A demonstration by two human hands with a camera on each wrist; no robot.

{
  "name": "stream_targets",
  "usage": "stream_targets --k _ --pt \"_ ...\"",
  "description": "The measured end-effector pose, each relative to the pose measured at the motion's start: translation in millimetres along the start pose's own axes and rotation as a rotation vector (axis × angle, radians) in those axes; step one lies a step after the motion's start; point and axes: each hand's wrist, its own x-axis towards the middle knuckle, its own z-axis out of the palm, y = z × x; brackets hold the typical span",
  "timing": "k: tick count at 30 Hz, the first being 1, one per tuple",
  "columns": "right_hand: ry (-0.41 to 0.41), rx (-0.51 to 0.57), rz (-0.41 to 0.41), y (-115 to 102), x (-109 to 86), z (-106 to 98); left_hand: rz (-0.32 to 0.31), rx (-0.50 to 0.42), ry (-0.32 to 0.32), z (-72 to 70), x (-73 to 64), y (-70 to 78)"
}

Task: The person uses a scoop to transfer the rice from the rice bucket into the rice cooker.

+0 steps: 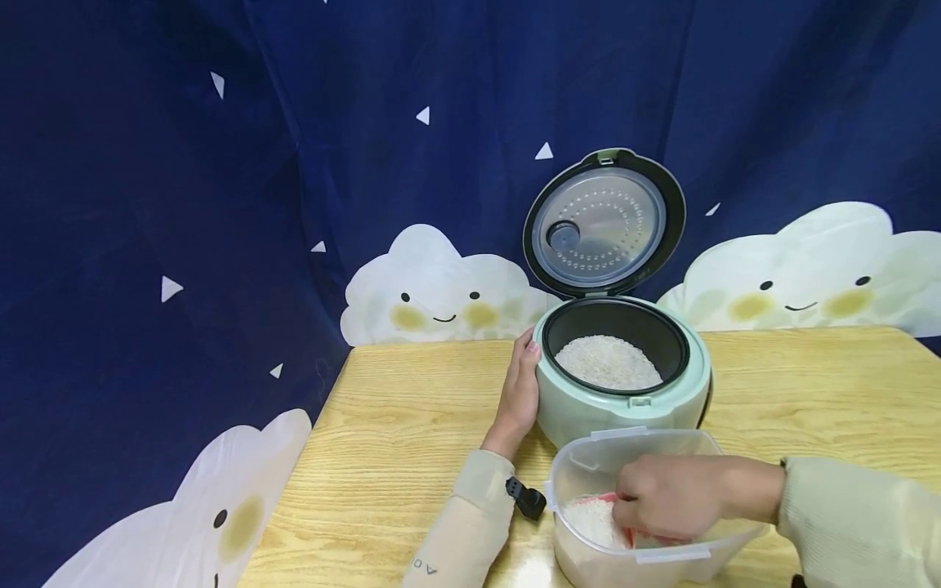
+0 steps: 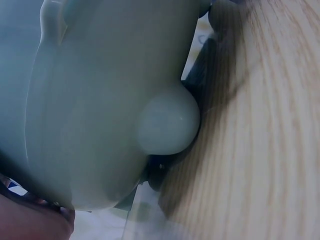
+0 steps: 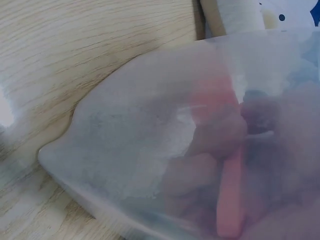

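My left hand (image 1: 520, 392) lies against the left side of a pale green rice cooker (image 1: 617, 416), its fingers extended along the wall near the rim. White rice (image 1: 608, 362) covers the bottom of the dark inner pot, and the cooker's lid (image 1: 603, 224) stands raised. In front of the cooker is a clear plastic container (image 1: 639, 441) with loose rice (image 1: 591, 521) inside. My right hand (image 1: 672, 494) reaches into this container and grips a red scoop (image 3: 231, 200) by its handle, blurred through the plastic wall in the right wrist view.
A wooden table (image 1: 412, 425) carries the cooker and container. Directly behind it hangs a dark blue curtain (image 1: 426, 180) with clouds and white triangles. A small black device (image 1: 525, 498) sticks out from the left cuff, near the container's left rim.
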Motion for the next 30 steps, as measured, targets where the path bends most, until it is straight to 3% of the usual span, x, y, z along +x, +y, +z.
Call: stream_targets --k 12,21,30 --pt "-0.021 0.072 0.131 -7.7 -3.8 -7.0 0.005 -0.005 0.006 -1.2 1.3 0.3" --pt "-0.037 0.086 0.133 -13.8 -10.5 -14.2 0.009 0.000 0.002 -0.1 -1.0 1.7" --pt "-0.056 0.234 0.182 -20.8 -17.6 -24.4 0.010 0.011 0.004 -0.5 0.2 0.7"
